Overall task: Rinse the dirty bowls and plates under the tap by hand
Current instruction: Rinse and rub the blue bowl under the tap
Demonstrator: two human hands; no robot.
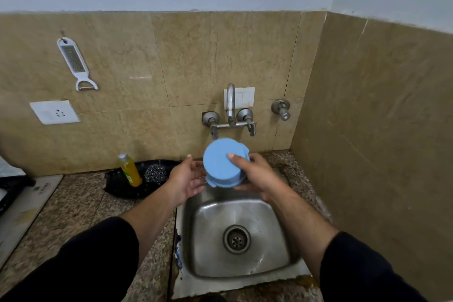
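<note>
Closest in, two dark sleeves (98, 265) reach forward, bare forearms running out over the steel sink (196, 240) set into the speckled stone counter (81, 208). The drain (236, 239) sits in the middle of the basin, which looks wet.

Up at the sink's far edge, both hands meet on the blue bowl (219, 164). It is held in the air, upside down, base tipped toward the camera, above the far rim of the basin and just below the tap. A second blue rim peeks out behind it at the upper right, so this may be two bowls nested; I cannot tell for sure. The right hand (255, 176) grips it, fingers curled over the base and thumb down by the rim. The left hand (187, 179) is spread, fingers fairly straight, touching the bowl's left side.

Left of the hands, toward the counter's back edge, a black tray (122, 189) carries a yellow bottle (130, 170), leaning, and a steel scrubber (155, 174) just beside it. A pale board (24, 208) lies at the counter's left edge.

On the tiled wall behind, the tap (230, 103) arches out between its two handles, a white switch plate (245, 97) behind it and a separate valve (282, 108) to the right. Farther left, a white socket (54, 112), and above it a white grater (74, 61) hangs from a hook.
</note>
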